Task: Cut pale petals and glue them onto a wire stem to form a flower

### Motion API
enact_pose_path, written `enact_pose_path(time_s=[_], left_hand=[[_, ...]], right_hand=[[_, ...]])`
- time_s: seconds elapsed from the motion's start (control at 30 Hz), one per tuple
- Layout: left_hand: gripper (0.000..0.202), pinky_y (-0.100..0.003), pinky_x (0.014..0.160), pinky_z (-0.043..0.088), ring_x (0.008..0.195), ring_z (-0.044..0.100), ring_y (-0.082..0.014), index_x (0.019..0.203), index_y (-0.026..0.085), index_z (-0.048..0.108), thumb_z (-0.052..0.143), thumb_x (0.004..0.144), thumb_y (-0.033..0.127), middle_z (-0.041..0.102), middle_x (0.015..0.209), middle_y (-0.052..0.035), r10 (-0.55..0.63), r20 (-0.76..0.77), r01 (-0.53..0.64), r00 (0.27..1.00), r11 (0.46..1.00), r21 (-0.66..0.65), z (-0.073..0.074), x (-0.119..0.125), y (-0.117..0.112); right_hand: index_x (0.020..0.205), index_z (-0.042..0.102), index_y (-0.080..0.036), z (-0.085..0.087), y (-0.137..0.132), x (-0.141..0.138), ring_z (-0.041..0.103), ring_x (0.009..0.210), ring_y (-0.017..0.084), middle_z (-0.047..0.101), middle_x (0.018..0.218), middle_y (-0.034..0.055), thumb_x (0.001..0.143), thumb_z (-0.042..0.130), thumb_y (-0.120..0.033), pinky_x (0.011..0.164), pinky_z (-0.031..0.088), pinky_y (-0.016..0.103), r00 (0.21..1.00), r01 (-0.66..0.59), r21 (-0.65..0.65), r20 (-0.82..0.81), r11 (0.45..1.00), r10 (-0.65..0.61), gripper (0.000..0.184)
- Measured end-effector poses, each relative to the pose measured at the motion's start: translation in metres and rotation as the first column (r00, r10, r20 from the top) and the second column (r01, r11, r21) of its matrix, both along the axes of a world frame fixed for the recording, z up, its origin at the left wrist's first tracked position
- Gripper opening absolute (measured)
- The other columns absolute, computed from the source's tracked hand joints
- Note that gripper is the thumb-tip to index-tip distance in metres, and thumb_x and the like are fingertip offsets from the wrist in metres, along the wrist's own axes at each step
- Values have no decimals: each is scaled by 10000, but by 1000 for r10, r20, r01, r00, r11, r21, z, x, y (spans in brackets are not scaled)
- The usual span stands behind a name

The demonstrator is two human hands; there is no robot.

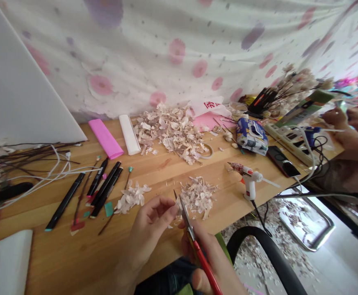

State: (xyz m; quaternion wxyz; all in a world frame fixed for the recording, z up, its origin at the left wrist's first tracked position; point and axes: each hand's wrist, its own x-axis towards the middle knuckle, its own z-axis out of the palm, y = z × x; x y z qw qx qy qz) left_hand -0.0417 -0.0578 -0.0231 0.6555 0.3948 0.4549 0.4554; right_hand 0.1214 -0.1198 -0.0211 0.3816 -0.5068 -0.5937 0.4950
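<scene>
My right hand [211, 258] is closed round red-handled scissors [194, 239], blades pointing up and away at the near table edge. My left hand [149, 229] pinches a small pale piece against the blades; the piece is too small to name. Just beyond the blade tips lies a small heap of pale shavings [199, 196]. A smaller cluster of white petal-like pieces [132, 196] lies to the left of my left hand.
A big shavings pile [172, 133], pink roll [105, 138] and white roll [129, 134] lie at the back of the wooden table [58, 254]. Black markers [100, 188] left, glue gun [248, 178], phone [281, 160], power strip [289, 139] right. Another person's hands [347, 123] far right. Chair arm [265, 250] below.
</scene>
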Motion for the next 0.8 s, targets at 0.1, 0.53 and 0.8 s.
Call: enact_pose_path(time_s=[0.1, 0.53, 0.8], left_hand=[[205, -183, 729, 509, 762, 637, -116, 809, 210, 730, 792, 813, 405, 702, 768, 20, 14, 13, -14, 1000, 1000, 0, 0, 0, -1], [213, -183, 697, 478, 722, 596, -109, 805, 217, 733, 785, 816, 424, 669, 736, 23, -2, -3, 2, 1000, 1000, -4, -3, 0, -1], [220, -191, 681, 467, 714, 592, -113, 796, 225, 747, 798, 796, 438, 671, 718, 23, -30, 10, 30, 1000, 999, -35, -3, -3, 2]], right_hand=[[1323, 585, -177, -8, -2, 2, 617, 704, 241, 606, 731, 11, 643, 439, -999, 729, 554, 345, 999, -10, -39, 34, 999, 11, 1077], [919, 654, -202, -13, 0, 4, 568, 705, 228, 511, 640, -13, 560, 476, -1012, 656, 521, 299, 999, 8, -56, 48, 998, -5, 904], [1072, 665, -195, -14, -1, 6, 555, 682, 223, 488, 600, -30, 545, 475, -1012, 621, 493, 276, 999, 7, -71, 36, 997, -4, 990]])
